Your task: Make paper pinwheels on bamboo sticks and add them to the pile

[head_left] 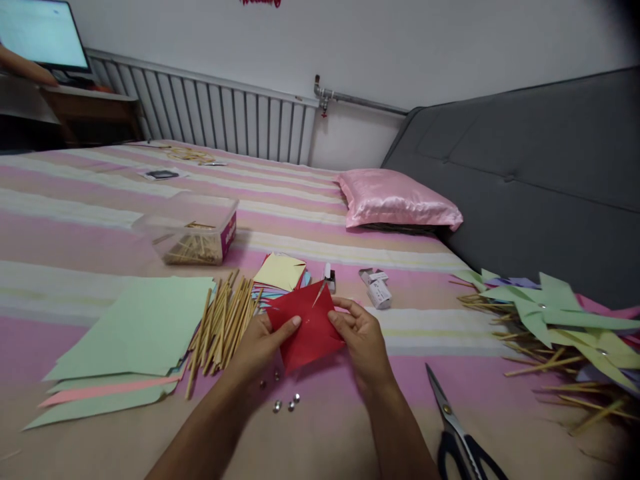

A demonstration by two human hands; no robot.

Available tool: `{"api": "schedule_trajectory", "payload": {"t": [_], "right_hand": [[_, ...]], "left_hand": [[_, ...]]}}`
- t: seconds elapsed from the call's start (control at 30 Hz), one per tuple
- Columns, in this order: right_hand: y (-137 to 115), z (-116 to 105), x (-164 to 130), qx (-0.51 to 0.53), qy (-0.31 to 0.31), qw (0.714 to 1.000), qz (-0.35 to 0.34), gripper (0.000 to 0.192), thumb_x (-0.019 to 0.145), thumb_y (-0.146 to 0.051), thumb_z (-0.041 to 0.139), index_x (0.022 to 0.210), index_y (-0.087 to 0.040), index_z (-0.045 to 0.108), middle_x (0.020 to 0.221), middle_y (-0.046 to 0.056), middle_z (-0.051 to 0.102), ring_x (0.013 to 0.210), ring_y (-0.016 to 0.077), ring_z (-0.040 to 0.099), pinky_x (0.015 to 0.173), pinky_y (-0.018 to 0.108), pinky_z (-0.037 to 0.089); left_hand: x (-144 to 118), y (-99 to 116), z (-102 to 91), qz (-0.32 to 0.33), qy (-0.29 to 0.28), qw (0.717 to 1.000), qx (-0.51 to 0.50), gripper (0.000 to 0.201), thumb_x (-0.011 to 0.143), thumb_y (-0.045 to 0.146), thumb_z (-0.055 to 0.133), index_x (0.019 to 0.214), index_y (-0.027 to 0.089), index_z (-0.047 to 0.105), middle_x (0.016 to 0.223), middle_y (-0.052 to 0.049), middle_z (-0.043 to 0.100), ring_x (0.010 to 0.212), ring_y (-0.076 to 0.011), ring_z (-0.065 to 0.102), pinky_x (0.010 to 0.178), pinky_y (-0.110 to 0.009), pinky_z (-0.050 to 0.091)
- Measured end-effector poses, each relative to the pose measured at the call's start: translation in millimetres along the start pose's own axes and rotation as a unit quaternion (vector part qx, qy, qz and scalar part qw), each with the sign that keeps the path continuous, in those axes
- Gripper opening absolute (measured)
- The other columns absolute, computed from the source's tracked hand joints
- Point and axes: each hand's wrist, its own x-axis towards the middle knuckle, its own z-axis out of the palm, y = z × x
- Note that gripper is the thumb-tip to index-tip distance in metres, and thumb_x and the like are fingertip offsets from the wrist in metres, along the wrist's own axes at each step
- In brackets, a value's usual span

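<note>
Between my two hands I hold a red paper square (pixel 309 337) with slits cut in from its corners. My left hand (pixel 263 343) pinches its left side, thumb on top. On the right edge, my right hand (pixel 363 337) grips the paper between thumb and curled fingers. Just below lie several small silver thumbtacks (pixel 284 405) on the striped sheet. A bundle of thin wooden sticks (pixel 224 327) rests left of my left hand. Behind the red square sits a stack of coloured paper squares (pixel 281 272). Scissors with dark handles (pixel 453 420) lie right of my right forearm.
Large green paper sheets (pixel 135 327) spread at left. A clear plastic box (pixel 200 230) holds more sticks. Small cartons (pixel 379 292) stand beyond my right hand. Finished paper pinwheels (pixel 545 307) pile up at right, near a pink pillow (pixel 400 198). Another person's arm (pixel 27 65) shows far left.
</note>
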Motion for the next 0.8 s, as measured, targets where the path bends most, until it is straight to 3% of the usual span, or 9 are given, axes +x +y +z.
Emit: {"api": "schedule_trajectory", "payload": {"t": [0.23,0.57,0.8], "right_hand": [[3,-3,2,-0.011,0.032,0.999,-0.002,0.030,0.065,-0.038,0.074,0.084,-0.016,0.065,0.068,0.003,0.071,0.058,0.0159,0.065,0.058,0.027,0.051],[-2,-6,2,-0.039,0.045,0.998,-0.025,0.034,0.072,-0.038,0.068,0.098,-0.018,0.061,0.073,0.003,0.069,0.052,0.0107,0.060,0.048,0.020,0.043],[-8,-18,-2,-0.143,-0.098,0.981,-0.087,0.018,0.077,-0.027,0.062,0.094,-0.023,0.069,0.096,0.005,0.068,0.088,0.0171,0.061,0.072,0.027,0.048]], "left_hand": [[-1,0,0.6,-0.013,0.001,0.999,-0.029,0.026,0.068,0.033,0.073,0.077,0.009,0.068,0.071,-0.011,0.072,0.060,-0.0162,0.063,0.057,-0.024,0.049],[-6,3,4.0,-0.043,0.008,0.998,-0.043,0.025,0.067,0.031,0.073,0.080,0.011,0.068,0.074,-0.011,0.072,0.060,-0.0175,0.065,0.058,-0.025,0.050],[-7,8,-1.6,-0.051,0.014,0.996,-0.068,0.025,0.071,0.026,0.070,0.090,0.011,0.067,0.081,-0.012,0.073,0.063,-0.0168,0.065,0.060,-0.025,0.050]]}}
